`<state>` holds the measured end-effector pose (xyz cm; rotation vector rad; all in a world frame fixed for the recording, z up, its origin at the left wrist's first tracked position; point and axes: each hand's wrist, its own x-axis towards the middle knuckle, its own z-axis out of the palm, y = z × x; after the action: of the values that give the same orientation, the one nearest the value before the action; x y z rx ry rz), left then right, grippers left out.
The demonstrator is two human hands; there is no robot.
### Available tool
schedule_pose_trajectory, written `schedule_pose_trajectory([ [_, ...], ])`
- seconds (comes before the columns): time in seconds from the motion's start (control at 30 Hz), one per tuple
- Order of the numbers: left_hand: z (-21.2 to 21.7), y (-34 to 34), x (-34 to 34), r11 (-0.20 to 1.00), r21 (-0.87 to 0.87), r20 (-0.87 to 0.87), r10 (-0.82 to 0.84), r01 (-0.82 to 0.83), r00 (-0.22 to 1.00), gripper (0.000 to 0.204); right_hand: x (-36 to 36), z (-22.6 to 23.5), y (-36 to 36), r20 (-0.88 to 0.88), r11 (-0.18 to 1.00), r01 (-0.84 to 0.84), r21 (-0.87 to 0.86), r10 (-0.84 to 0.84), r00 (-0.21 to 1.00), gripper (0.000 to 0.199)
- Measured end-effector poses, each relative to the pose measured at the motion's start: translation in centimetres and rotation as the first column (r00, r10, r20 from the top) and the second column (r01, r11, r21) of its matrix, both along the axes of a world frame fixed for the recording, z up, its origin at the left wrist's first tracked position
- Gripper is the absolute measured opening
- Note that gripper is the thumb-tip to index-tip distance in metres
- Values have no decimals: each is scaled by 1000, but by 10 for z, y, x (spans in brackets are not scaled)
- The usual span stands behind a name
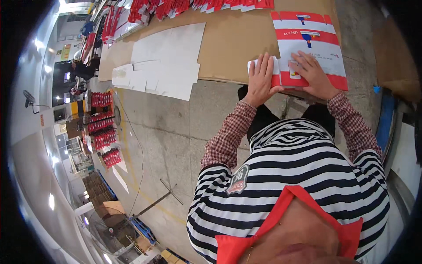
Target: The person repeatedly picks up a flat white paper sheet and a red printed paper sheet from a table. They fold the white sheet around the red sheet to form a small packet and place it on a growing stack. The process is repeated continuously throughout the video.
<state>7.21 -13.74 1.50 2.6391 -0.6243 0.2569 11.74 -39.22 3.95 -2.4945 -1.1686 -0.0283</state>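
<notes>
A flat red-and-white printed carton (327,64) lies at the right end of a cardboard-covered table (228,44). My left hand (260,81) presses on the white flap at the carton's left edge, fingers stretched out. On the carton's lower part rests my right hand (314,75), its fingers spread. Neither hand grasps anything. Part of the carton is hidden under both hands.
Plain white carton blanks (167,48) overlap at the table's left, jutting past the near edge. Rows of red-and-white folded packs (211,5) line the far side. Red stacks (102,119) stand away to the left, near a standing fan (107,229).
</notes>
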Motion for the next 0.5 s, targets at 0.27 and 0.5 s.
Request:
schedule_pose_trajectory([
  [0.27, -4, -14, 2, 955, 297, -35, 26, -14, 999, 90, -12, -11, -4, 2, 999, -40, -25, 40, 999, 68],
  [0.5, -10, -31, 29, 937, 282, 25, 207, -205, 978, 62, -3, -19, -16, -37, 997, -23, 69, 26, 999, 48],
])
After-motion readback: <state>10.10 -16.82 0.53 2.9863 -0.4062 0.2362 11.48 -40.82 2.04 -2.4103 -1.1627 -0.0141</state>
